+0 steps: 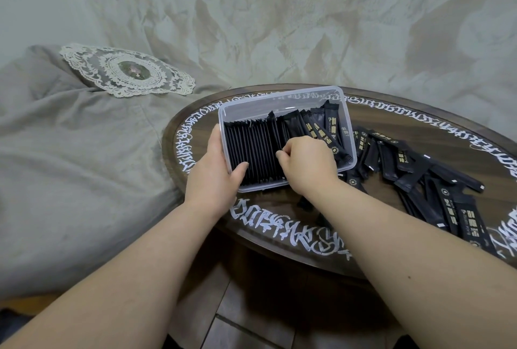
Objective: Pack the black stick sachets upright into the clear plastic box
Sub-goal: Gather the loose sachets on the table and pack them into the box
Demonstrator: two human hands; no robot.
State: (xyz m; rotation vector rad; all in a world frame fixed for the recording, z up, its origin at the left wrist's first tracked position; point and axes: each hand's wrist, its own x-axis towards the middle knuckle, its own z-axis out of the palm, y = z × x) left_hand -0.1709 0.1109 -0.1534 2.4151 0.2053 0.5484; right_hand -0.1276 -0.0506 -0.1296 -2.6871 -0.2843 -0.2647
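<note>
— Biggest first? Grey bedding [84,138] filling the left, with a lace doily [127,70] lying on top of it.

— Then a round dark wooden table [279,248] ringed with white lettering, beside the bedding. Pale marbled wall [279,12] behind.

— On the table? Clear plastic box [282,93] sitting on the left part of the tabletop, open at the top.

— Inside the box? Row of black sachets [253,150] standing on edge, packed tight against the left wall. More sachets [321,127] leaning slantwise at the right end, gold print showing.

— Outside it? Loose pile of sachets [436,183] spread flat on the table just right of the box, some overlapping, a few touching the box's near right corner.

— Hands? Left hand [215,169] gripping the box's near left corner, thumb hooked over the rim and resting on the packed row, fingers down the outside wall.

— Right hand [305,161]? Down inside the box, fingers curled tight and pinching the top edge of a sachet at the right end of the packed row. Cannot tell how many pinched.
</note>
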